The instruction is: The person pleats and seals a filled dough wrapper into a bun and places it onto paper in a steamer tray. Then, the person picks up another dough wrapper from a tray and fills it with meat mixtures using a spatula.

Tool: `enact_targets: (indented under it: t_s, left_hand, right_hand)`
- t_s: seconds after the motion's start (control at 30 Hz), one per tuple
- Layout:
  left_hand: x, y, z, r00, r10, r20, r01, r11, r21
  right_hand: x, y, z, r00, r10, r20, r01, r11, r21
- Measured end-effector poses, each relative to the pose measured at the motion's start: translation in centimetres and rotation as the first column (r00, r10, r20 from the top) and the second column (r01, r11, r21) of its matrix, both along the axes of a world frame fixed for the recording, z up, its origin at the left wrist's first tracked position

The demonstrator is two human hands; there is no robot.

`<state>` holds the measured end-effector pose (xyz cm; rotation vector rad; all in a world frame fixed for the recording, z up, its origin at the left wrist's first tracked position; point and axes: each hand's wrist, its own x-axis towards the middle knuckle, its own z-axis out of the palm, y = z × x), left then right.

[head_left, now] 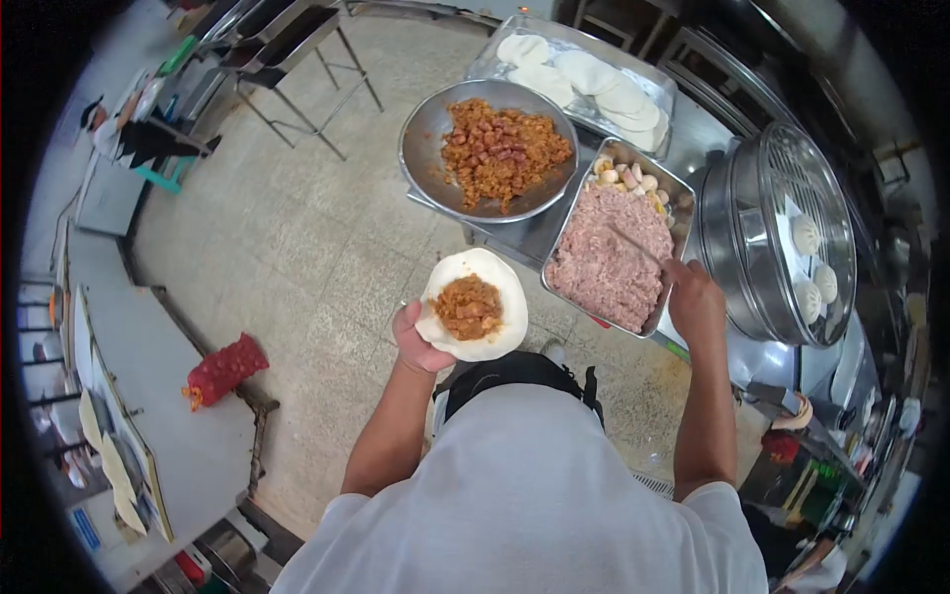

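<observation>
My left hand (420,342) is closed on the edge of a round white dough wrapper (507,335), holding it flat in front of my chest. A mound of orange-brown filling (467,307) rests in the middle of that wrapper. With my right hand (697,302) I grip a thin stick-like utensil (635,242); its tip is in the pink minced meat (600,252), so its exact kind is hidden. This meat lies in a rectangular metal tray (546,280), with pale round pieces, some yellowish (633,181), at the far end.
Left of the tray, a wide metal bowl (416,163) contains more orange-brown filling. Behind stands a tray (487,61) with several flat dough rounds (586,74). Stacked steamers (737,233) with buns (807,236) are at right. A red mesh sack (226,371) lies on the left table; a person (124,129) sits far left.
</observation>
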<state>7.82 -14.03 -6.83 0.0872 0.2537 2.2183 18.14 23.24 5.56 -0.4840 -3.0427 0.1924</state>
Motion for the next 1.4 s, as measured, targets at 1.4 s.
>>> enact_targets:
  t_s: [1.4]
  left_hand:
    - [5.6,4.7,-1.8,0.985,-0.033,0.170,0.064,0.981,-0.184]
  right_hand:
    - [4.3,3.2,-7.6,0.984,0.146,-0.101,-0.178,0.800,-0.573]
